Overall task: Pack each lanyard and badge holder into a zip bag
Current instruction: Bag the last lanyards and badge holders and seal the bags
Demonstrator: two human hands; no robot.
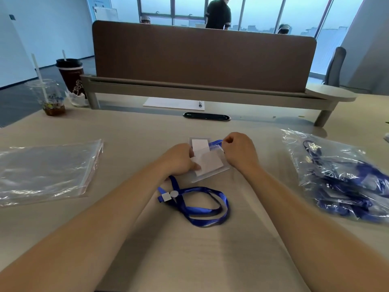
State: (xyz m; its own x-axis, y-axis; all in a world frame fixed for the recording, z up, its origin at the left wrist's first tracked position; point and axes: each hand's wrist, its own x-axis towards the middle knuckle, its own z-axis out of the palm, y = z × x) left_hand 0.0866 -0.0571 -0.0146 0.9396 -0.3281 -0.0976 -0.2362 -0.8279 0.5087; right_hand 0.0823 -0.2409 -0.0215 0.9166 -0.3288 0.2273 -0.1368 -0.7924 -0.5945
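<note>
**Forearms frame a badge holder at mid-table**

Bare forearms enter from the near edge, cut off by the picture's bottom corners, and meet at the middle of the pale wood-grain table [134, 127]. The left hand [179, 160] has its fingers curled round the left edge of a clear plastic badge holder [210, 165], thumb pressed on the white card inside. A second white rectangle shows just beyond it; whether this is 1 holder or 2 overlapping cannot be told. The right hand [239, 151] pinches a short length of blue strap at the holder's far right corner; its fingertips are tucked under and hidden.

Just near the hands lies the blue woven lanyard [195, 204], a flat ribbon in a loose loop on the table, with a white square tab and round disc where it crosses. Its upper end disappears under the left wrist.

To the left, a flat stack of glossy empty zip bags [46, 169] runs out of frame. To the right, a crinkled clear bag [341, 175] holds a tangle of more blue lanyards, its contents blurred.

Far left stand 2 drink cups with straws [50, 95], 1 clear and 1 dark. A brown fabric divider [202, 57] hides most of the people behind it.
</note>
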